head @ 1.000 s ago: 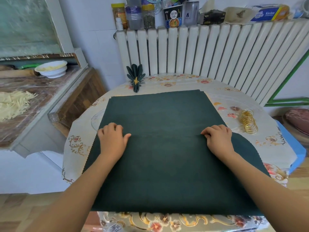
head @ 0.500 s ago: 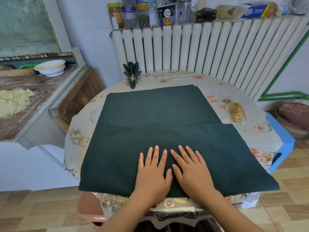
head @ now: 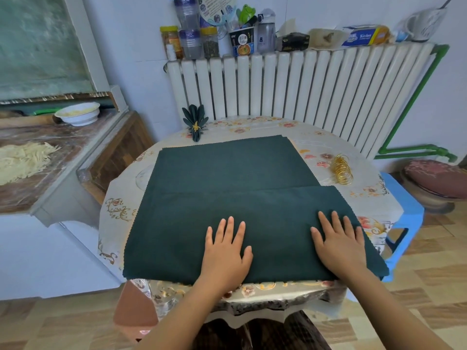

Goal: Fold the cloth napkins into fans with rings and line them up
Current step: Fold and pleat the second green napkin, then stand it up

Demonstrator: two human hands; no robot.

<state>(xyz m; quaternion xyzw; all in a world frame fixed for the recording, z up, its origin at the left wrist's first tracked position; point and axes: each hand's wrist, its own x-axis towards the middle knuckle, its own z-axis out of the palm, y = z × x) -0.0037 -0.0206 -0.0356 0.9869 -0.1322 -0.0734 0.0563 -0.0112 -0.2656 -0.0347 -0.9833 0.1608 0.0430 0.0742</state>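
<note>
My left hand and my right hand lie flat with fingers straight on the dark green napkin, folded over on the bench with its fold at the near edge. A finished fan napkin stands at the far edge, and the gold rings lie right of the cloth

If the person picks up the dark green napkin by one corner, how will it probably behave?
The green napkin would probably hang limp: it lies flat and its near edge droops over the table. It looks light, since both flat hands, left hand and right hand, smooth it easily. Its folded layer may fall open.
</note>
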